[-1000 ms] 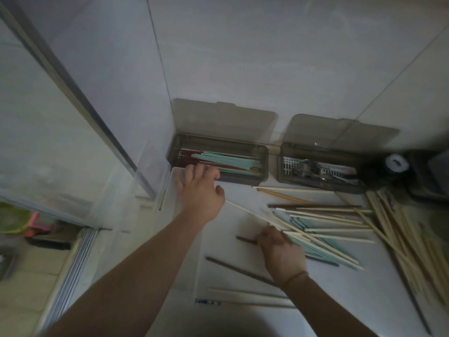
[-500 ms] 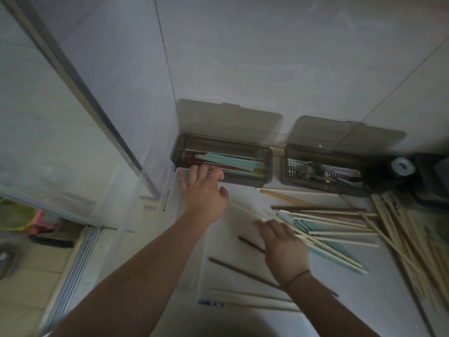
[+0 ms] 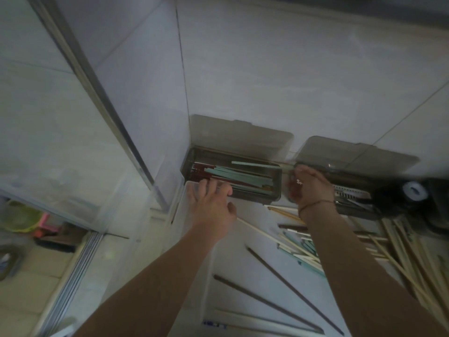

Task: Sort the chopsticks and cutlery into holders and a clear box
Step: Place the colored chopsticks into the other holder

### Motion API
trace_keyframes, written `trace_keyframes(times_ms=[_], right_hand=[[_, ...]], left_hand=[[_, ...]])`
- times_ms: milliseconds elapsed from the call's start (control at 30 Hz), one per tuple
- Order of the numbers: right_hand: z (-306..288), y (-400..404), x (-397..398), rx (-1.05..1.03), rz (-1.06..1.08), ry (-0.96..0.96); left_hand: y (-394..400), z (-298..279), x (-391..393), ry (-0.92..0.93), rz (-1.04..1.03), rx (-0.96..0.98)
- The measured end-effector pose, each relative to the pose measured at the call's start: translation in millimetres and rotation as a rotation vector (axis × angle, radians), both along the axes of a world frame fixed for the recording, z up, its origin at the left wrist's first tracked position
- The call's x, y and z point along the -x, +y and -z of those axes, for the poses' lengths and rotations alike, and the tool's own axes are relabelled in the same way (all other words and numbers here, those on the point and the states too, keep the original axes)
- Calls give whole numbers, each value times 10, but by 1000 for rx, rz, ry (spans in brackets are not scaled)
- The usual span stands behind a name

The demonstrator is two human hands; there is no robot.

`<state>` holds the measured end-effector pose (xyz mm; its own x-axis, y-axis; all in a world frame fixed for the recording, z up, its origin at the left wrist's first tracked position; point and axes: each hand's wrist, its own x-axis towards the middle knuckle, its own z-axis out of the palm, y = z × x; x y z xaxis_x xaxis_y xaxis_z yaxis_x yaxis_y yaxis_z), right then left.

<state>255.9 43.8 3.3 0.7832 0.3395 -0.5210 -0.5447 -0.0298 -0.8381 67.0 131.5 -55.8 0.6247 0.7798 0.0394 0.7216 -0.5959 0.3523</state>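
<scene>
One teal chopstick (image 3: 255,164), pinched by the right hand (image 3: 309,188), hovered mid-frame over the left holder (image 3: 277,190); lowering it flat seemed best while the left hand (image 3: 213,203), fingers spread, steadied the rim.

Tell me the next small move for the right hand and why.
Probably lower and release: the right hand holds a teal chopstick above the left holder, where other teal chopsticks already lie, and the left hand touches its near edge.

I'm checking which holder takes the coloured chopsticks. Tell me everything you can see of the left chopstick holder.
The left chopstick holder is a smoky translucent plastic box lying flat in the wall corner, its hinged lid open against the tiles. Teal chopsticks and dark red chopsticks lie lengthwise inside. The left hand rests at its front edge.
</scene>
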Motion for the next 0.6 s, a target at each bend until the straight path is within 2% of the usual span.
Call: trace_keyframes(times_ms=[67,167,333,467,600], right_hand=[[101,59,37,69,-139,64],[199,81,100,205,-297,-14],[249,-15,-2,484,-411,-389],[261,-184,-71,502,-430,-566],[396,-534,121,583,-500,-846]], left_hand=[[-2,-5,3,-4,-2,3],[-1,-11,9,-10,-3,18],[-3,-8,6,-27,-8,11],[4,14,-10,-7,-16,2],[-3,14,-13,1,-11,1]])
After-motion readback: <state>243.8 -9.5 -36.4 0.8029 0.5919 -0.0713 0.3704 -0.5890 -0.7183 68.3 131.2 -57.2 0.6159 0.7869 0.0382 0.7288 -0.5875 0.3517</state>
